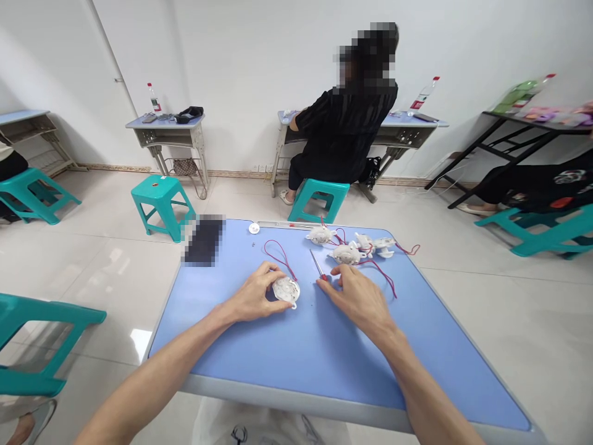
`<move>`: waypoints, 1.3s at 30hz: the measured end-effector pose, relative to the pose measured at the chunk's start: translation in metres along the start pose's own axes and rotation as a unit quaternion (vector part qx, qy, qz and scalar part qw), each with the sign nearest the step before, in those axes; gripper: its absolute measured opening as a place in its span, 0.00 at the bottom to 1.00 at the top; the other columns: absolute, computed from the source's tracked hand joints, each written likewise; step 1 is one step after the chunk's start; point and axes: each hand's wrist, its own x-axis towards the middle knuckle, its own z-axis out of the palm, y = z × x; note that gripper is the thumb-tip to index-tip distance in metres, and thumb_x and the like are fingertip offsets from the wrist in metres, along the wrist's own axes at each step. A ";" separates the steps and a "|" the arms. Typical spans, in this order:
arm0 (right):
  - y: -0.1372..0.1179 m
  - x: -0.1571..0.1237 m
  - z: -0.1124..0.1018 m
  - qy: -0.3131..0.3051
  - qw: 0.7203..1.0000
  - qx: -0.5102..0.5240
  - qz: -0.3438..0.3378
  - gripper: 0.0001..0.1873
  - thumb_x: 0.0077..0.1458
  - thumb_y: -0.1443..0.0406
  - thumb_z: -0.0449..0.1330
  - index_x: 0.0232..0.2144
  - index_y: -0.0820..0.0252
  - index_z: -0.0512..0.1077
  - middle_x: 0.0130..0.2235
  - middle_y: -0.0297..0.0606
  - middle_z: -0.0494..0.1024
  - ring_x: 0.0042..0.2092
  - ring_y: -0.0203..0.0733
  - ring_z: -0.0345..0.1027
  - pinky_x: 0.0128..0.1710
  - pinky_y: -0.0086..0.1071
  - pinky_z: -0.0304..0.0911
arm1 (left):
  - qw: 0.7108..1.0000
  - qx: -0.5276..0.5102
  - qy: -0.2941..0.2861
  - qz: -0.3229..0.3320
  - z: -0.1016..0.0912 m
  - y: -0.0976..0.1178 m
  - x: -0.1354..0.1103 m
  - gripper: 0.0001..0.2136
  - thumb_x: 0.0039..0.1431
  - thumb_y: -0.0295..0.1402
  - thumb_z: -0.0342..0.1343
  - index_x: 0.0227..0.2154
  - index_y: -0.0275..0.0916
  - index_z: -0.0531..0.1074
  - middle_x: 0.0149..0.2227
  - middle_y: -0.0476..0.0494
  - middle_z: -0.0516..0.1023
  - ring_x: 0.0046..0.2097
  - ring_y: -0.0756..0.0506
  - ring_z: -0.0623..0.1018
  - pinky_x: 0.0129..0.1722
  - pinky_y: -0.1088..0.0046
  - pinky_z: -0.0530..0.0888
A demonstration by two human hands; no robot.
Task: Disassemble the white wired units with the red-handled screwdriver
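Here we go: the left hand (254,295) is closed around a round white plastic housing (286,290), a loop of red wire (280,246) rising from it, right over the blue surface (296,364). The right hand (356,298) sits low just beside it, fingertips (336,271) up by the red handle of a small screwdriver (315,259), and I can't tell whether it's gripped! Just beyond, more white housings (345,253) trailing red wires lie bunched together.
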 end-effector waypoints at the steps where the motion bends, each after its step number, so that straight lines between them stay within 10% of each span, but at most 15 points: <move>1: -0.001 -0.002 0.000 -0.008 1.000 -0.018 0.000 0.13 0.57 0.54 0.55 0.36 0.57 0.70 0.36 0.44 0.78 0.35 0.51 0.73 0.27 0.36 0.58 | 1.000 0.000 0.000 0.000 0.000 0.000 0.000 0.20 0.49 0.35 0.66 0.46 0.38 0.72 0.46 0.41 0.68 0.44 0.44 0.73 0.47 0.67 0.72; 7: 0.000 -0.002 -0.002 -0.022 1.000 -0.003 0.003 0.07 0.56 0.61 0.53 0.30 0.56 0.69 0.29 0.41 0.78 0.31 0.49 0.72 0.26 0.35 0.55 | 1.000 0.009 0.002 -0.003 0.002 -0.002 0.001 0.21 0.47 0.37 0.67 0.45 0.38 0.70 0.50 0.39 0.71 0.41 0.45 0.73 0.42 0.68 0.72; 14: 0.008 0.004 -0.016 -0.026 0.970 0.243 -0.010 0.08 0.53 0.61 0.54 0.36 0.53 0.70 0.25 0.31 0.71 0.25 0.38 0.65 0.28 0.33 0.59 | 1.000 0.018 0.006 -0.016 0.005 -0.002 0.001 0.21 0.47 0.39 0.67 0.43 0.38 0.70 0.41 0.44 0.73 0.37 0.46 0.71 0.38 0.70 0.70; 26: 0.011 -0.003 -0.044 -0.100 0.779 0.618 0.044 0.12 0.46 0.56 0.69 0.30 0.57 0.76 0.28 0.32 0.66 0.26 0.32 0.59 0.25 0.29 0.59 | 1.000 0.011 -0.001 -0.021 0.005 -0.001 0.002 0.21 0.48 0.41 0.67 0.42 0.38 0.70 0.42 0.43 0.73 0.40 0.45 0.72 0.39 0.70 0.70; 33: -0.003 -0.006 -0.054 -0.035 0.767 0.640 -0.028 0.12 0.49 0.55 0.68 0.27 0.57 0.77 0.31 0.34 0.69 0.26 0.32 0.60 0.23 0.30 0.61 | 1.000 0.008 0.005 -0.016 0.007 0.000 0.002 0.20 0.48 0.39 0.67 0.42 0.37 0.70 0.41 0.44 0.72 0.37 0.47 0.70 0.37 0.71 0.68; 39: -0.030 -0.021 -0.061 0.053 0.825 0.535 -0.175 0.07 0.60 0.61 0.59 0.33 0.56 0.76 0.34 0.35 0.71 0.27 0.32 0.64 0.25 0.30 0.64 | 1.000 0.002 0.003 -0.024 0.007 0.002 0.003 0.19 0.48 0.38 0.67 0.41 0.37 0.70 0.39 0.46 0.71 0.36 0.48 0.68 0.36 0.72 0.67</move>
